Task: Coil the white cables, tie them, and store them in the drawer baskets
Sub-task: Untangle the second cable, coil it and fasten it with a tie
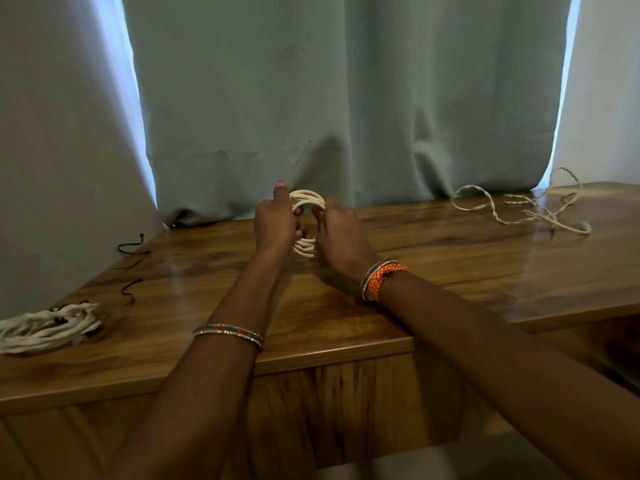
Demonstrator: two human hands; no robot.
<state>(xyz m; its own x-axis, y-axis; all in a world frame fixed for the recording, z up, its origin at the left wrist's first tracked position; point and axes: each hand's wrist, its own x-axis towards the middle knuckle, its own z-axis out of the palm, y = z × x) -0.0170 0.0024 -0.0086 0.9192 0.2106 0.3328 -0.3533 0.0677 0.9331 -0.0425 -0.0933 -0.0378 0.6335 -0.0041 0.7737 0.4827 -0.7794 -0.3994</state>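
A small coil of white cable stands upright above the wooden table top, held between both hands. My left hand grips its left side, thumb raised. My right hand grips its right side. A finished white coil bound with a dark tie lies at the table's left edge. A loose, tangled white cable sprawls at the far right of the table.
Two thin black ties lie on the left part of the table. A grey-blue curtain hangs right behind the table. The wooden cabinet front is below the table edge; no drawer baskets are in view.
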